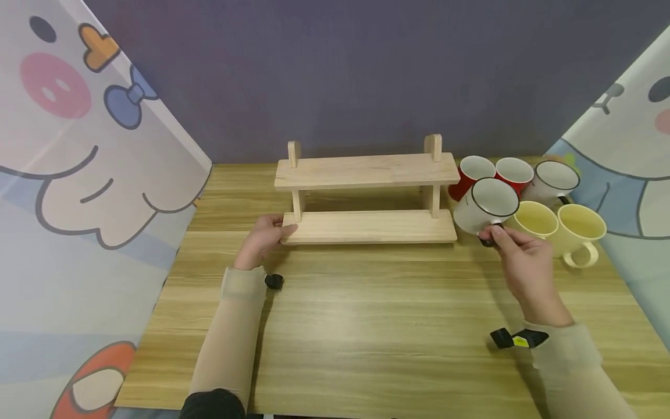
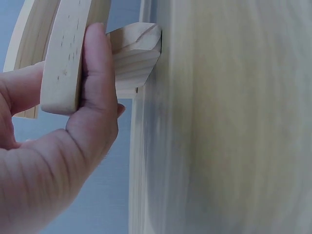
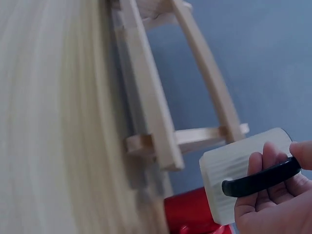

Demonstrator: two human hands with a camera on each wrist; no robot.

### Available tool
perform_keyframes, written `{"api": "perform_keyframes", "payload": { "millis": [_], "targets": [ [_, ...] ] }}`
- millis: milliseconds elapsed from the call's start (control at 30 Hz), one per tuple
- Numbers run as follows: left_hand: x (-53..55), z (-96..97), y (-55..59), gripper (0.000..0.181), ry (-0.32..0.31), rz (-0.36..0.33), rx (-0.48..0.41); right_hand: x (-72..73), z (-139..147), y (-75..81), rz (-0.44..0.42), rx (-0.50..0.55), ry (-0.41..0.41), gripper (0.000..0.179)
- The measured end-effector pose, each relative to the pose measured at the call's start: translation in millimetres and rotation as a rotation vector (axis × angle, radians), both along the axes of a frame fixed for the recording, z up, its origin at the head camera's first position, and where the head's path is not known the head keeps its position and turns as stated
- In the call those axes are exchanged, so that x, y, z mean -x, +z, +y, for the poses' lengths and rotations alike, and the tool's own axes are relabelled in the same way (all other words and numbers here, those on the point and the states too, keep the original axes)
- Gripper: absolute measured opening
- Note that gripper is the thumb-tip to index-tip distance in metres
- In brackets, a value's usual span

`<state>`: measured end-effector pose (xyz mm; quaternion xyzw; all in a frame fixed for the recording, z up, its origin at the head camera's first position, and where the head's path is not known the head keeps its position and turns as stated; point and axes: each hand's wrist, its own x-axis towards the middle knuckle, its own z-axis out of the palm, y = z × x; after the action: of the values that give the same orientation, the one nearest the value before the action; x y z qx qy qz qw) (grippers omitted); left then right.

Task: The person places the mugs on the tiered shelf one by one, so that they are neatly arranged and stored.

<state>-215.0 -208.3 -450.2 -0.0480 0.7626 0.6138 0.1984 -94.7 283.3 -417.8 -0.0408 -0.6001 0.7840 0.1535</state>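
Observation:
A two-tier wooden rack (image 1: 366, 227) stands against the back wall. My left hand (image 1: 264, 235) grips the left end of its lower board (image 2: 61, 83), thumb on one face and fingers on the other. My right hand (image 1: 526, 262) holds a white mug (image 1: 484, 209) with a black rim by its black handle (image 3: 261, 179). The mug is raised off the table, just right of the rack's end, and partly covers the cups behind it. Both boards of the rack are bare.
Behind the held mug stand two red cups (image 1: 460, 185) with white insides and another white mug (image 1: 549, 180). Two yellow mugs (image 1: 578, 230) stand at the right, near the patterned right panel (image 1: 644, 203). A dark wall (image 1: 361, 75) closes off the wooden table (image 1: 366, 337) at the back.

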Motion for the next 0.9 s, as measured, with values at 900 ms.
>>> {"api": "perform_keyframes", "payload": {
  "millis": [900],
  "targets": [
    [2.3,-0.4,1.6,0.056,0.002,-0.008,0.052,68.9,-86,82.6,0.048,0.045,0.106,0.019]
  ]
}}
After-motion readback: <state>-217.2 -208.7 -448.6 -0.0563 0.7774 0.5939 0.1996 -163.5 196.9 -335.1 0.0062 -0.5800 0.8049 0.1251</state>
